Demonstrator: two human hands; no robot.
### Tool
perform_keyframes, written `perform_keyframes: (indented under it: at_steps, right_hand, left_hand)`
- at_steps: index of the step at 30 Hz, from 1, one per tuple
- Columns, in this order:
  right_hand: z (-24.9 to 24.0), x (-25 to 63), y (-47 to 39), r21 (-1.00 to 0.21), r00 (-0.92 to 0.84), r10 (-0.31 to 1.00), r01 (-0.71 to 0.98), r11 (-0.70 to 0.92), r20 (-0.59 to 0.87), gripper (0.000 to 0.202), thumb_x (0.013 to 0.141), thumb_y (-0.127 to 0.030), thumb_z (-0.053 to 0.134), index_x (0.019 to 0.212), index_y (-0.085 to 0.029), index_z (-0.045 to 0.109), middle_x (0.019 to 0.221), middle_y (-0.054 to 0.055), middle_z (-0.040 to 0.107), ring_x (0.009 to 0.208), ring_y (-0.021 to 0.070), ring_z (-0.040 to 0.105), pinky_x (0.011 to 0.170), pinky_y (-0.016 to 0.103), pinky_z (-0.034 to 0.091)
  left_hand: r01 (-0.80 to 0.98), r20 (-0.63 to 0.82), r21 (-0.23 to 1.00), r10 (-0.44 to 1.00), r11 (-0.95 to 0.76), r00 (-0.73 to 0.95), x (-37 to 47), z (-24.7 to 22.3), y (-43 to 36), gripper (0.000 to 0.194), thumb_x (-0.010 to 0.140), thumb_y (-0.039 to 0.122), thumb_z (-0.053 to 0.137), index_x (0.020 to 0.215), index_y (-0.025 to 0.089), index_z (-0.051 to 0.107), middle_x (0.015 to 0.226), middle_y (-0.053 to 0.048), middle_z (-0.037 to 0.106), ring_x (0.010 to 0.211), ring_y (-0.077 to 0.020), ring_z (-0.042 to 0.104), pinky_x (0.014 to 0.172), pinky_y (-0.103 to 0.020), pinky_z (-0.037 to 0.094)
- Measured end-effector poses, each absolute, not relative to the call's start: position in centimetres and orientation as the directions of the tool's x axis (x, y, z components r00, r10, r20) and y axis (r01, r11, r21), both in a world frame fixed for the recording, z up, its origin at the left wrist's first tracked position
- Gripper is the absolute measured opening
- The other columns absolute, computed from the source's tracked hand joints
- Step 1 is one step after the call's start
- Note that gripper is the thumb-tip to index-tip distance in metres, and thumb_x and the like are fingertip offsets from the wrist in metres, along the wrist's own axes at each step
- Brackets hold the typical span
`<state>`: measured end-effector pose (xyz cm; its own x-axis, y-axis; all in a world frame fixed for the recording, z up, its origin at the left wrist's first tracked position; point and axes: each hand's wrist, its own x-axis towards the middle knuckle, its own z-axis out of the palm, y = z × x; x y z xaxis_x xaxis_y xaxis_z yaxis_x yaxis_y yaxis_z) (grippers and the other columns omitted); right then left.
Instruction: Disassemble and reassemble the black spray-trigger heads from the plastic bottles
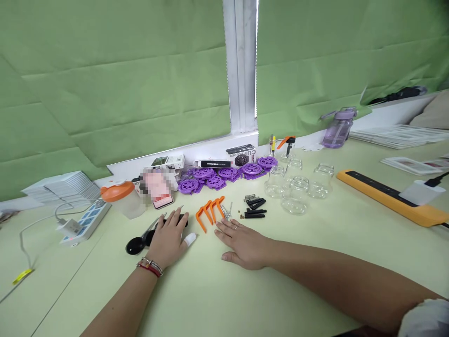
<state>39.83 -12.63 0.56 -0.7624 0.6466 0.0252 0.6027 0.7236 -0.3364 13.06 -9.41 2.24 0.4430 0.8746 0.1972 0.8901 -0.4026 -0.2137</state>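
Note:
My left hand (pixel 169 239) lies with fingers spread over black parts (pixel 135 245) with round ends, partly hiding them; its thumb has a white covering. Palm down on the table, my right hand (pixel 245 243) has its fingers stretched toward several orange hooked pieces (pixel 209 213) and thin metal pins (pixel 227 211). Just beyond it are black cylindrical parts (pixel 255 214), springs (pixel 249 197) and tiny brass-coloured bits (pixel 241 215). Purple round pieces (pixel 215 181) form a row farther back. Clear glass jars (pixel 294 199) stand at the right of the black parts.
An orange-lidded cup (pixel 122 199), a pink-screened phone (pixel 157 187) and a white power strip (pixel 87 222) are at left. Small boxes (pixel 242 155) line the back. An orange power strip (pixel 389 196), a purple bottle (pixel 338 128) and stacked white sheets (pixel 396 135) are at right.

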Motion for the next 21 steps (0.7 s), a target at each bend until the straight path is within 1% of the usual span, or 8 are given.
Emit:
perform_keyframes:
  at_steps: [3,9,11,15,18,21]
  right_hand:
    - [0.5,39.8,-12.4,-0.331,-0.746,0.664,0.618,0.713,0.038,0.07,0.09,-0.057,0.018,0.144,-0.012,0.019,0.151,0.012,0.009,0.139,0.025,0.003,0.113,0.041,0.005]
    - [0.3,39.4,-11.5,-0.307,-0.718,0.693,0.646,0.698,0.063,0.069,0.091,-0.056,0.02,0.144,-0.012,0.02,0.15,0.012,0.014,0.139,0.0263,0.006,0.113,0.042,0.008]
    - [0.3,39.3,-11.1,-0.308,-0.706,0.705,0.658,0.687,0.063,0.07,0.091,-0.056,0.019,0.144,-0.011,0.019,0.15,0.012,0.014,0.138,0.0268,0.006,0.113,0.042,0.008]
    - [0.3,39.3,-10.8,-0.307,-0.701,0.71,0.662,0.684,0.072,0.069,0.091,-0.056,0.019,0.144,-0.011,0.02,0.15,0.013,0.013,0.138,0.0269,0.006,0.112,0.042,0.008]
    - [0.4,39.4,-11.1,-0.296,-0.707,0.7,0.652,0.699,0.095,0.068,0.092,-0.054,0.018,0.143,-0.011,0.022,0.15,0.012,0.016,0.139,0.0258,0.006,0.113,0.041,0.008]
    - [0.4,39.6,-11.6,-0.29,-0.713,0.693,0.645,0.707,0.102,0.066,0.092,-0.052,0.017,0.142,-0.009,0.025,0.15,0.012,0.016,0.139,0.0244,0.006,0.113,0.04,0.008]
  left_hand:
    - [0.897,0.2,-0.164,0.877,-0.41,0.437,13.9,2.1,-9.0,0.061,0.085,0.052,0.036,0.134,0.017,0.039,0.143,-0.018,0.033,0.125,-0.0329,0.039,0.103,-0.055,0.021]
    - [0.911,0.219,-0.078,0.884,-0.406,0.413,14.9,1.7,-7.6,0.055,0.083,0.044,0.043,0.131,0.018,0.042,0.141,-0.018,0.035,0.123,-0.0338,0.04,0.1,-0.052,0.027]
    - [0.915,0.226,-0.076,0.887,-0.396,0.402,15.2,1.6,-7.1,0.054,0.083,0.042,0.043,0.13,0.017,0.043,0.14,-0.018,0.036,0.122,-0.0335,0.041,0.099,-0.051,0.028]
    - [0.923,0.248,-0.088,0.889,-0.375,0.385,15.4,1.5,-6.5,0.053,0.085,0.044,0.039,0.13,0.015,0.042,0.139,-0.019,0.036,0.121,-0.0331,0.042,0.1,-0.052,0.027]
    - [0.92,0.263,-0.093,0.882,-0.38,0.39,15.4,1.4,-6.5,0.052,0.085,0.042,0.039,0.129,0.014,0.043,0.138,-0.019,0.038,0.124,-0.0326,0.039,0.102,-0.053,0.023]
    - [0.918,0.28,-0.102,0.875,-0.383,0.396,15.4,1.3,-6.8,0.05,0.085,0.038,0.04,0.129,0.014,0.043,0.136,-0.019,0.041,0.124,-0.0314,0.039,0.105,-0.053,0.02]
